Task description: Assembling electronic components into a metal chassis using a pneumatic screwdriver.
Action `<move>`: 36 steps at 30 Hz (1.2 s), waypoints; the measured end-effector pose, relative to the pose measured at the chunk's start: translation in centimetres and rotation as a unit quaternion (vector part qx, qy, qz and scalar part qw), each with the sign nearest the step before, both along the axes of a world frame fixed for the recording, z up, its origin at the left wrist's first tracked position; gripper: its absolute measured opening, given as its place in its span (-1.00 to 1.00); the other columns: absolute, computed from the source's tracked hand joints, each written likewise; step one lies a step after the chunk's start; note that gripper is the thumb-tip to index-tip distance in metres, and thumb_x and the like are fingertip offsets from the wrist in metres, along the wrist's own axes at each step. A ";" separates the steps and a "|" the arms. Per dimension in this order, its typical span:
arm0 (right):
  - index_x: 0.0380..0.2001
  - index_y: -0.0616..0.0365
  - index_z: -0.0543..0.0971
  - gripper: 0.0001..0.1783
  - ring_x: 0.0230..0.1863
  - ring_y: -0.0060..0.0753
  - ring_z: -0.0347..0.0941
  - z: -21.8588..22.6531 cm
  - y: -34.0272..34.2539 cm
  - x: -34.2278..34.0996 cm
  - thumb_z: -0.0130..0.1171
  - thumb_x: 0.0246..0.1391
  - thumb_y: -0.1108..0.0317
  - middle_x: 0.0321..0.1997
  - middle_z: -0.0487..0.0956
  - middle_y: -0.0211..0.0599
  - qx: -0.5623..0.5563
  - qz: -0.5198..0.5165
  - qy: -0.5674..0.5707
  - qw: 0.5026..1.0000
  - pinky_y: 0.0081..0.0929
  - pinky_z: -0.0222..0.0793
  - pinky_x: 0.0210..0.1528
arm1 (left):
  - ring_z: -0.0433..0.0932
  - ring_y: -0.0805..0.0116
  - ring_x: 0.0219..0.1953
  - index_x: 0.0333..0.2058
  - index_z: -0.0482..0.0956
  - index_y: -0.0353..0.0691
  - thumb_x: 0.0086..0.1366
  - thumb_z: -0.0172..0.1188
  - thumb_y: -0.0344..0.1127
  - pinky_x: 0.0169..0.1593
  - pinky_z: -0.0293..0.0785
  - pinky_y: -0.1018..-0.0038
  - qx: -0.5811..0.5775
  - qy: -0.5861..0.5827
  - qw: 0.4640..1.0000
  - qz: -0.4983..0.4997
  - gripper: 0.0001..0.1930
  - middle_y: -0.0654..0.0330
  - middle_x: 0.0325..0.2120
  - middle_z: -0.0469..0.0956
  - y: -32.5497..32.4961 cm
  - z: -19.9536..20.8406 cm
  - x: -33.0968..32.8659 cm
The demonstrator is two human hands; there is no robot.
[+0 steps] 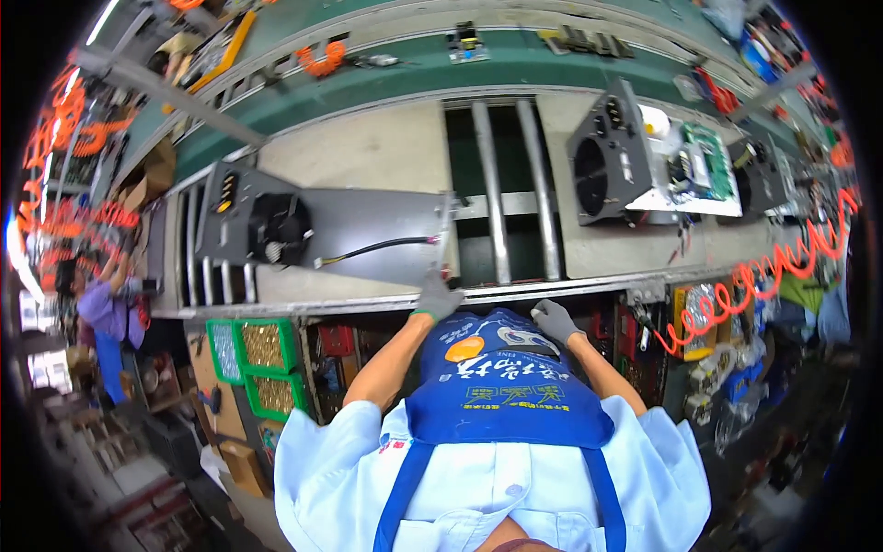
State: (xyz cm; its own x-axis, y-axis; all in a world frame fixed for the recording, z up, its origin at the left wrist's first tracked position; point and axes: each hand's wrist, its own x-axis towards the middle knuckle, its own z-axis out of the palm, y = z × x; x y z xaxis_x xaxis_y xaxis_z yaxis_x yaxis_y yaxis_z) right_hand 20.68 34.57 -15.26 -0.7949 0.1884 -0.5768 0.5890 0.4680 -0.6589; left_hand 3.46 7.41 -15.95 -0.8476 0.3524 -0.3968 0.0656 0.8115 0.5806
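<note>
My left hand (437, 298), in a grey glove, is at the near right corner of a grey metal chassis (377, 216), its fingers closed on the edge there. The chassis lies on the line with its long flat panel toward the middle. A black fan (280, 228) sits in its left part, and a black and yellow cable (377, 247) runs loose across the panel. My right hand (555, 322), also gloved, hangs by the front rail, apart from the chassis; its fingers are loosely spread and hold nothing that I can see.
Metal rollers (490, 193) span a gap mid-line. On the right stands another chassis (607, 166) beside a green circuit board (706, 161). An orange coiled hose (773, 276) hangs at right. Green bins (267, 345) of small parts stand lower left; a co-worker (106, 308) is far left.
</note>
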 end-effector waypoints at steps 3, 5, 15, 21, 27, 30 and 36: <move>-0.26 0.26 0.52 -0.72 -0.48 -0.49 0.49 -2.1 0.1 0.4 0.08 0.14 0.23 -0.46 0.57 -0.24 -0.085 -0.077 -0.013 0.993 -0.49 0.39 -0.41 | 0.37 -0.08 0.07 0.10 0.24 -0.41 0.03 0.25 -0.13 0.14 0.31 0.19 0.044 0.005 0.994 -0.100 -0.29 -0.20 -0.01 0.39 5.4 2.0 1.1; -0.21 0.27 0.50 -0.70 -0.50 -0.52 0.47 -2.7 0.2 -0.5 0.09 0.14 0.23 -0.47 0.55 -0.26 -0.086 -0.090 0.006 0.992 -0.51 0.37 -0.44 | 0.41 -0.04 0.06 0.11 0.25 -0.40 0.04 0.24 -0.15 0.13 0.33 0.23 0.055 0.045 0.989 -0.128 -0.30 -0.20 0.00 0.41 7.0 1.5 1.6; -0.10 0.24 0.44 -0.53 -0.22 0.00 0.53 -1.2 1.9 -5.3 0.16 0.01 0.12 -0.32 0.58 0.01 0.067 -0.188 0.048 0.979 -0.22 0.38 -0.15 | 0.52 0.35 -0.59 0.11 0.19 -0.37 0.16 0.22 -0.18 -0.51 0.44 0.45 0.219 -0.043 0.847 0.482 -0.37 0.07 -0.44 0.50 -0.7 0.7 -4.2; -0.12 0.25 0.42 -0.55 -0.19 0.08 0.53 -3.7 5.3 -4.3 0.14 0.02 0.14 -0.28 0.58 0.05 0.064 -0.231 0.027 0.971 -0.19 0.37 -0.12 | 0.42 0.43 -0.75 -0.29 0.53 -0.30 0.27 0.11 -0.23 -0.66 0.31 0.47 0.265 0.044 0.881 0.390 -0.78 0.22 -0.71 0.43 -3.7 4.5 -6.4; -0.20 0.31 0.40 -0.66 -0.62 -0.47 0.42 -8.6 6.1 -3.5 0.15 0.05 0.28 -0.51 0.49 -0.24 0.075 -0.257 0.066 0.961 -0.46 0.32 -0.57 | 0.58 0.26 -0.54 -0.18 0.50 -0.29 0.24 0.09 -0.31 -0.48 0.45 0.34 0.095 0.103 0.943 0.303 -0.78 0.16 -0.59 0.55 -9.1 8.6 -7.0; -0.23 0.31 0.39 -0.68 -0.64 -0.46 0.41 -8.9 5.9 -3.9 0.15 0.04 0.29 -0.53 0.48 -0.24 0.082 -0.283 0.065 0.953 -0.45 0.29 -0.60 | 0.60 0.13 -0.39 -0.13 0.46 -0.33 0.17 0.14 -0.34 -0.30 0.49 0.27 0.055 0.339 0.915 0.210 -0.70 0.09 -0.52 0.58 -10.3 9.3 -8.9; -0.18 0.31 0.43 -0.56 -0.09 0.20 0.49 -6.6 5.0 -5.9 0.11 -0.10 0.22 -0.21 0.55 0.22 0.102 -0.302 -0.016 0.948 -0.12 0.35 -0.03 | 0.60 0.14 -0.41 -0.36 0.57 -0.34 0.00 0.18 -0.36 -0.29 0.44 0.27 0.088 0.188 0.949 0.238 -0.78 0.02 -0.51 0.62 -11.5 5.5 -13.3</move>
